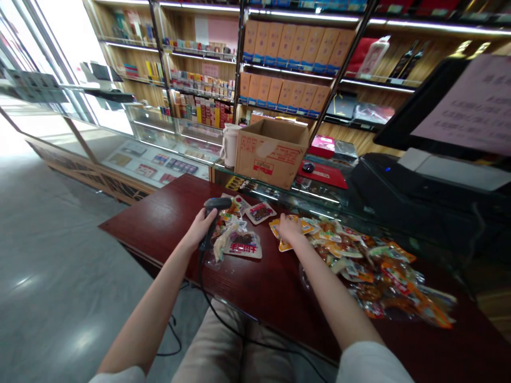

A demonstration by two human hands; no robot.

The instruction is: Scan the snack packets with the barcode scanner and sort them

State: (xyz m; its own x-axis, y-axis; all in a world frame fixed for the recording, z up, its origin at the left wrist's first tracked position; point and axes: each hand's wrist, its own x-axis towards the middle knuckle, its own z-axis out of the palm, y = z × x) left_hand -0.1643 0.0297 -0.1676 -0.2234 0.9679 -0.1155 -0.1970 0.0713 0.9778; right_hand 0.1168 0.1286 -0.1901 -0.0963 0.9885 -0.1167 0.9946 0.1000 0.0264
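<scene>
My left hand (200, 230) is wrapped around the handle of a black barcode scanner (217, 203), whose cable runs down past my legs. Close to the scanner lie several sealed snack packets, among them a white and red one (245, 244) and a smaller one (261, 211) further back. My right hand (289, 227) has its fingers closed on an orange snack packet (275, 229) at the left end of a large pile. In that pile, clear and orange food packets (383, 266) lie heaped to the right; my forearm hides part of them.
A dark red wooden table (159, 213) carries the packets. Behind it, an open cardboard box (271, 154) and a white cup-like container (230, 144) stand on a glass counter (187, 141). A black monitor (431, 101) is at the right. Stocked shelves (295, 69) line the wall.
</scene>
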